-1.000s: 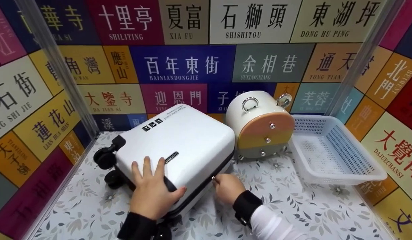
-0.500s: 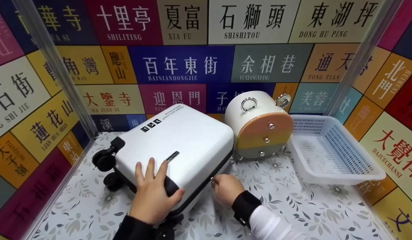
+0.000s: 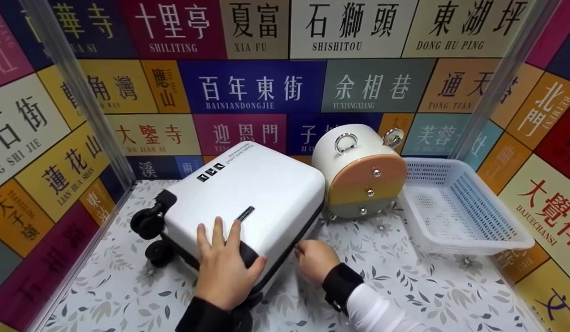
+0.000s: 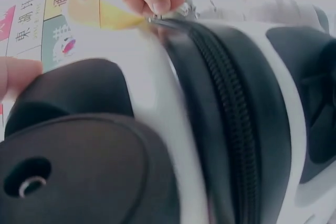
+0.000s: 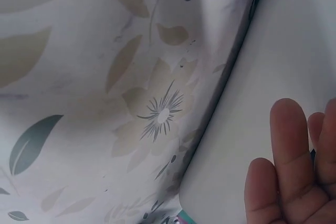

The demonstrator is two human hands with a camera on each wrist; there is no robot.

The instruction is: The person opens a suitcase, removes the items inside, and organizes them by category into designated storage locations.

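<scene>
A white hard-shell suitcase (image 3: 266, 180) lies on its side on the table, its black wheels toward the left and near side. My left hand (image 3: 227, 276) rests on its upper face with fingers spread, the thumb by the black corner piece. At the seam facing right, my right hand (image 3: 317, 260) pinches a small metal zipper pull (image 3: 296, 246). In the left wrist view, the black zipper (image 4: 231, 93) runs along the suitcase's side up to the right hand's fingertips (image 4: 160, 3). The right wrist view shows several of that hand's fingers (image 5: 291, 145) beside the white shell; the pull is out of sight there.
A round cream case (image 3: 359, 170) with a striped orange, yellow and grey front and metal rings stands against the suitcase's right end. Farther right is a white perforated plastic basket (image 3: 469, 249). Sign-patterned panels enclose the floral-covered table (image 3: 382, 286) at the back and sides.
The suitcase's near, wheeled end has turned slightly to the right, and my left hand has moved right with it. My right hand keeps its pinch at nearly the same spot.
</scene>
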